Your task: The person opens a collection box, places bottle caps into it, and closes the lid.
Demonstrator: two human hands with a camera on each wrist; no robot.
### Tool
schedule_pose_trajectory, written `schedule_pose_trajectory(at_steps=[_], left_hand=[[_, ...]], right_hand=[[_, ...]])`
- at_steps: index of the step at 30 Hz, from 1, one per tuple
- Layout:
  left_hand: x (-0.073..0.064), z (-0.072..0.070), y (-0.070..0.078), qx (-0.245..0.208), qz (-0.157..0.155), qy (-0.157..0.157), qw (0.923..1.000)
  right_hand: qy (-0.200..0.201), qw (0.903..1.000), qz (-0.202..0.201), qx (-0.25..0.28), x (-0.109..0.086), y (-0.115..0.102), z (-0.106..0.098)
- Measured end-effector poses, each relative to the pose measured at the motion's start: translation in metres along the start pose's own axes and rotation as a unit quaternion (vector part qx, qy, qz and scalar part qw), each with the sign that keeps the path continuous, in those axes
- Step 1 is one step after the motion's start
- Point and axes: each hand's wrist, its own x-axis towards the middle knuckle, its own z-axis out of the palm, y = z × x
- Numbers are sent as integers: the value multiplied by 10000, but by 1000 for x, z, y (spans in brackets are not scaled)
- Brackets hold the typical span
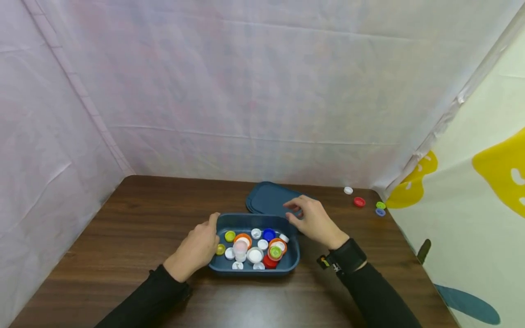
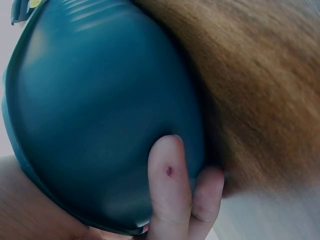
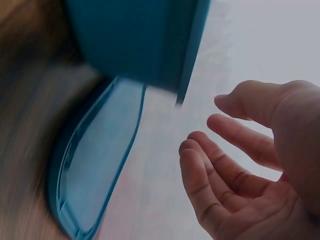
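Note:
A dark blue plastic box [image 1: 255, 272] stands on the table with several bottle caps inside, white, yellow, orange, red, green and blue. My left hand [image 1: 196, 248] grips its left end. In the left wrist view, fingers [image 2: 169, 180] lie against the outside of the box wall [image 2: 100, 100], with the rim between them and the rest of the hand. Over the box's far right corner hovers my right hand [image 1: 313, 222], fingers loosely bent and holding nothing. In the right wrist view that hand [image 3: 250, 165] is apart from the box [image 3: 135, 40].
Behind the box lies a flat blue lid [image 1: 270, 198], partly behind the right hand. At the table's far right corner are a white cap [image 1: 348, 190], a red cap [image 1: 359, 202], a green cap [image 1: 380, 205] and a blue cap [image 1: 380, 212]. White curtains border the brown table [image 1: 123, 237].

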Motion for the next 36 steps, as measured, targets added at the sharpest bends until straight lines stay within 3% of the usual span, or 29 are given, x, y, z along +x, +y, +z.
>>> schedule_pose_trajectory(at_steps=[13, 24, 32, 36], left_hand=[[-1, 0, -2, 4, 0, 20, 10000], [1, 1, 0, -20, -75, 25, 10000], [2, 0, 0, 3, -77, 48, 10000], [0, 1, 1, -32, -63, 36, 10000]], right_hand=[[416, 9942, 952, -281, 9, 87, -10], [113, 9820, 1673, -870, 5, 162, -24], [-233, 9603, 2630, -899, 4, 192, -35], [-368, 9572, 2647, -1109, 1, 203, -39]])
